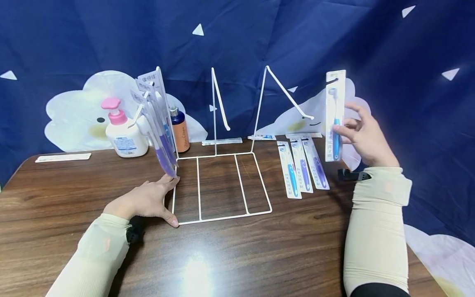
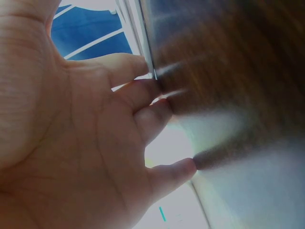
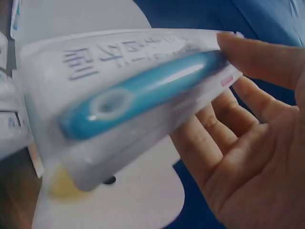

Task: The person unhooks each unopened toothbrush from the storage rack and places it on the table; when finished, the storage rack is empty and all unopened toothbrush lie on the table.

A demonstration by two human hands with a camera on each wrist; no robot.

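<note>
A white wire display rack (image 1: 222, 185) stands on the wooden table (image 1: 237, 255), with three upright hooks. Several packaged toothbrushes (image 1: 157, 123) hang on its left hook. My left hand (image 1: 148, 200) lies flat on the table with straight fingers pressing the rack's left base wire (image 2: 147, 52). My right hand (image 1: 361, 134) is raised to the right of the rack and pinches a packaged blue toothbrush (image 1: 335, 115) upright between thumb and fingers; the right wrist view shows the pack (image 3: 138, 95) close up. Three more toothbrush packs (image 1: 302, 167) lie flat on the table right of the rack.
A pink-pump soap bottle (image 1: 122, 132) and a small brown bottle (image 1: 179, 128) stand behind the rack's left side. Flat packets (image 1: 63, 157) lie at the far left and along the table's back edge (image 1: 222, 141). A blue cloth with white clouds (image 1: 237, 49) hangs behind.
</note>
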